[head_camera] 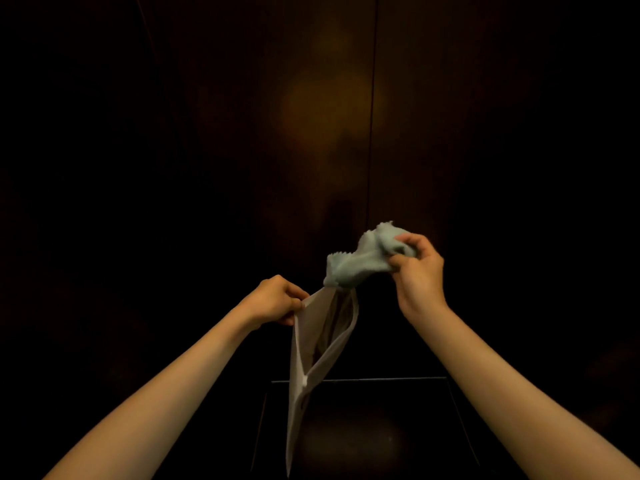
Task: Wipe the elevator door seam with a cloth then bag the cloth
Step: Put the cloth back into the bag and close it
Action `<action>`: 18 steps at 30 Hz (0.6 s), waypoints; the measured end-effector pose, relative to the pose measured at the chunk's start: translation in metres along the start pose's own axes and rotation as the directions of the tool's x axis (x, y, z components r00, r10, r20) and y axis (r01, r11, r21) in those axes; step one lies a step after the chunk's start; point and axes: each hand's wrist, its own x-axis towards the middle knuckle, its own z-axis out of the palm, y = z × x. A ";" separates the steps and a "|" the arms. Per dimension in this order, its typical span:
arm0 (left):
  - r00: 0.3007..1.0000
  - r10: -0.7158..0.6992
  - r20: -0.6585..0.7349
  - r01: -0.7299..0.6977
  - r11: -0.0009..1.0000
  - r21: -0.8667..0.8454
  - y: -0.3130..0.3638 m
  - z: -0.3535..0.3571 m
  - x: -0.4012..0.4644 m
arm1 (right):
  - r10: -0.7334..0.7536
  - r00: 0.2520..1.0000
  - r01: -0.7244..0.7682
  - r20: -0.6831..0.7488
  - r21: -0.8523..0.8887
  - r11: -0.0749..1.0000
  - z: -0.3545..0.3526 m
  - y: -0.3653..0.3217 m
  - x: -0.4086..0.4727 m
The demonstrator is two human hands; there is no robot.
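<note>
Head view. Two bare forearms reach forward from the lower corners of the frame toward a dark, dimly lit elevator door (242,133). The door seam (373,133) runs as a thin vertical line right of centre, from the top of the frame down to just behind the cloth. A faint amber reflection lies on the door panel left of the seam.

The left hand (273,299) is curled, its fingers and thumb pinching the upper left edge of a translucent zip bag (311,341). The bag hangs down from that pinch, tilted, its mouth gaping open along the upper right side; a small white slider (305,380) sits partway down the zip track. The lower end of the bag tapers toward the bottom of the frame.

The right hand (417,271) is raised higher than the left and closed around one end of a crumpled pale green cloth (360,258), fingers and thumb gripping it. The cloth is outside the bag; its free lower end droops to the left and touches or just overlaps the top of the bag's mouth, which of the two cannot be told.

Below the hands, a dark rectangular outline with a thin pale edge (381,378) shows on the floor; its nature cannot be told.
</note>
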 end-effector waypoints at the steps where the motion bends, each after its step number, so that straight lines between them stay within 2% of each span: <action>1: 1.000 -0.001 -0.005 0.001 1.000 -0.023 0.001 0.000 0.000 | -0.036 0.998 0.040 0.055 -0.057 0.998 0.000 0.006 -0.006; 6: 0.999 -0.043 -0.020 0.038 0.980 -0.196 0.004 0.001 0.003 | -0.106 0.928 0.219 0.357 -0.295 0.930 -0.001 0.033 -0.030; 9: 0.999 -0.049 0.010 0.050 0.942 -0.332 0.008 0.001 0.001 | 0.000 0.872 0.208 0.490 -0.370 0.905 -0.001 0.042 -0.035; 14: 0.999 -0.038 0.035 0.050 0.872 -0.486 0.014 -0.004 -0.007 | 0.183 0.790 0.118 0.585 -0.439 0.891 -0.005 0.052 -0.036; 16: 0.999 -0.031 0.026 0.040 0.840 -0.541 0.015 -0.007 -0.011 | 0.241 0.728 0.173 0.642 -0.513 0.841 -0.008 0.052 -0.038; 18: 0.999 -0.032 0.002 0.028 0.826 -0.563 0.017 -0.010 -0.013 | 0.283 0.632 0.261 0.721 -0.542 0.799 -0.010 0.052 -0.042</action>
